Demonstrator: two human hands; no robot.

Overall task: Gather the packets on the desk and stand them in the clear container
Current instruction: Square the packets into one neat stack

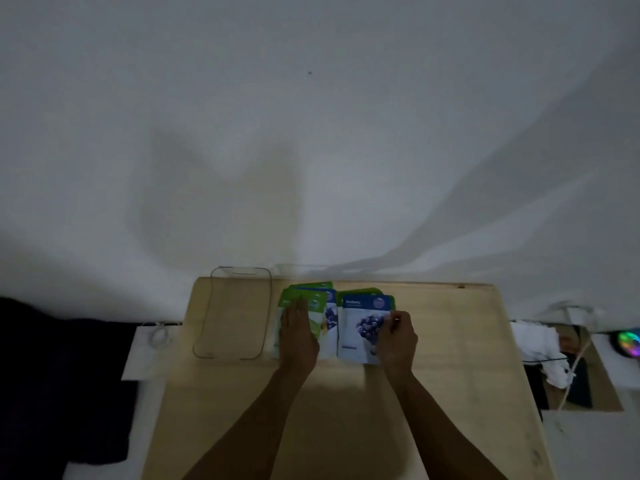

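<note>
Several flat packets lie overlapped on the wooden desk (433, 341). A green packet (317, 301) tops the left pile, with a blue packet (330, 317) under it. A blue blueberry packet (358, 327) tops the right pile. My left hand (298, 336) rests flat, palm down, on the green packet. The fingers of my right hand (396, 341) pinch the right edge of the blueberry packet. The clear container (207, 317) stands empty to the left of the packets, at the desk's far left corner.
A white wall rises right behind the desk. A white side surface (149, 358) with a coiled cable sits left of the desk. White cloth, cables and a glowing coloured disc (628, 342) lie to the right.
</note>
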